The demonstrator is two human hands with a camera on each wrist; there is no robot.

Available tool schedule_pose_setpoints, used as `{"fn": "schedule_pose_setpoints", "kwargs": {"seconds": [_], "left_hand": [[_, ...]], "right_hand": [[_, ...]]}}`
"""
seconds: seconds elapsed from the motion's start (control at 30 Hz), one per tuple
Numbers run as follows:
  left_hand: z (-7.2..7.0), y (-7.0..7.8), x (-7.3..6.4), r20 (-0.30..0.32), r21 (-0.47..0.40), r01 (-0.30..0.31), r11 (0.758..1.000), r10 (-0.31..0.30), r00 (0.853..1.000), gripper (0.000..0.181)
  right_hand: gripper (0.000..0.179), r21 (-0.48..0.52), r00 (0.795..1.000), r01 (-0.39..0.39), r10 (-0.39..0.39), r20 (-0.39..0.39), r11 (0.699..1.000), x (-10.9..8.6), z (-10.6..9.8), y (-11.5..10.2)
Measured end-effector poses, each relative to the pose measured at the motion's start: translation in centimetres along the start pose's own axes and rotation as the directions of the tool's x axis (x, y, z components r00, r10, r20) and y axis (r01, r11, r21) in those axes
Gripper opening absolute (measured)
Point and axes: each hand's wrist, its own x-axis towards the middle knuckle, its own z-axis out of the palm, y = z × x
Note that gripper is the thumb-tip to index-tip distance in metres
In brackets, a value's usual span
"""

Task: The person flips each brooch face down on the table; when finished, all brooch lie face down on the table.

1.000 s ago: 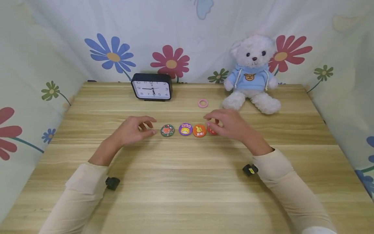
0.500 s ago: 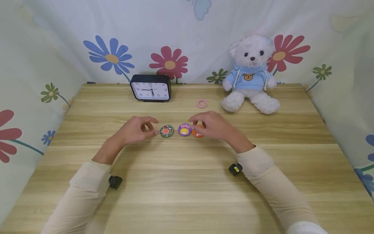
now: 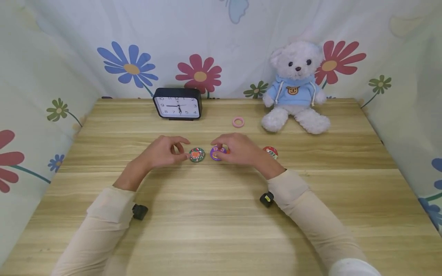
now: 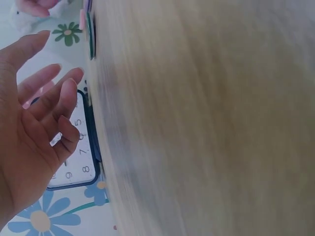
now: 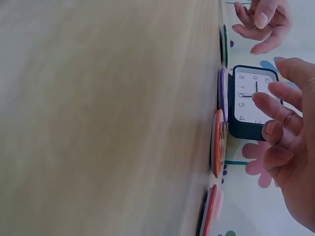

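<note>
While the right hand (image 3: 238, 148) hovers over the purple badge (image 5: 223, 94), the left hand (image 3: 165, 151) is just left of the green badge (image 3: 197, 155); both hold nothing, thumb and fingers parted. Farther right lie the orange badge (image 5: 217, 145) and red badge (image 3: 271, 151); clock (image 3: 177, 105), ring (image 3: 233, 123) and teddy bear (image 3: 295, 90) sit far back.

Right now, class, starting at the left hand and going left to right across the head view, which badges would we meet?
Left hand, then green badge, purple badge, orange badge (only a sliver shows in the head view), red badge.
</note>
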Motion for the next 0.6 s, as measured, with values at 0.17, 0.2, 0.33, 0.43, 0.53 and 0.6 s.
{"fn": "schedule_pose_setpoints", "kwargs": {"seconds": [0.17, 0.2, 0.33, 0.43, 0.53, 0.6], "left_hand": [[0.1, -0.2, 0.3, 0.012, 0.005, 0.002, 1.000, -0.002, 1.000, 0.047], [0.1, -0.2, 0.4, 0.014, 0.005, 0.002, 1.000, -0.002, 1.000, 0.047], [0.3, -0.5, 0.7, 0.022, 0.006, -0.003, 1.000, 0.003, 1.000, 0.047], [0.6, -0.5, 0.9, 0.039, 0.005, -0.014, 1.000, 0.013, 0.999, 0.047], [0.7, -0.6, 1.0, 0.052, 0.006, -0.005, 1.000, 0.005, 0.999, 0.048], [0.7, -0.6, 1.0, 0.057, 0.003, 0.005, 1.000, -0.006, 0.998, 0.049]], "right_hand": [[0.042, 0.021, 1.000, -0.012, 0.012, 0.028, 1.000, 0.9, 0.3, 0.1], [0.043, 0.023, 0.999, -0.019, 0.018, 0.036, 1.000, 1.0, 0.3, 0.1], [0.045, 0.027, 0.996, -0.053, 0.051, 0.073, 0.998, 1.6, 0.3, 0.0], [0.047, 0.033, 0.992, -0.070, 0.066, 0.104, 0.997, 2.0, 0.5, -0.2], [0.051, 0.038, 0.989, -0.083, 0.078, 0.127, 0.996, 2.5, 0.8, -0.5], [0.053, 0.035, 0.987, -0.089, 0.083, 0.140, 0.995, 2.9, 1.0, -0.8]]}}
